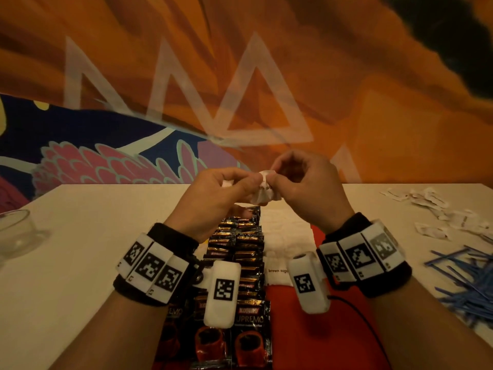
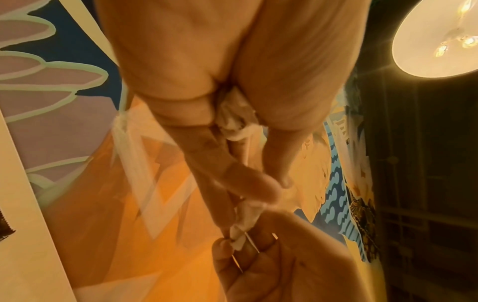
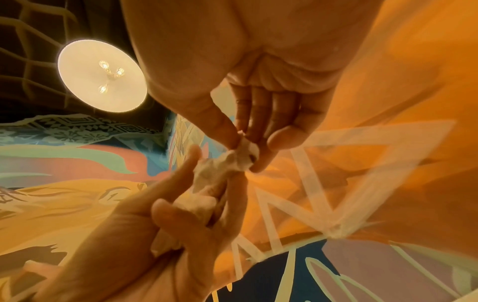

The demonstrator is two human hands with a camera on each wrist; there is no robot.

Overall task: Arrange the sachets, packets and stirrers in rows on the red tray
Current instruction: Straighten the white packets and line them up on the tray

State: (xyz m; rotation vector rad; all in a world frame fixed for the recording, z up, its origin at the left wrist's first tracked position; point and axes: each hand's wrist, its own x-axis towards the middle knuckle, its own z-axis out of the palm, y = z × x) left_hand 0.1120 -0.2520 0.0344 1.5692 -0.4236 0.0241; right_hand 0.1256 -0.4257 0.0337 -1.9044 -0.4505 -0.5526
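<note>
Coffee packets (image 1: 234,265) fill the red tray's (image 1: 301,329) left side. Above the tray's far end, the left hand (image 1: 213,198) and right hand (image 1: 306,190) both pinch crumpled white sachets (image 1: 264,188): light, soft, likely tearable paper, best gripped at the sealed edges.
</note>
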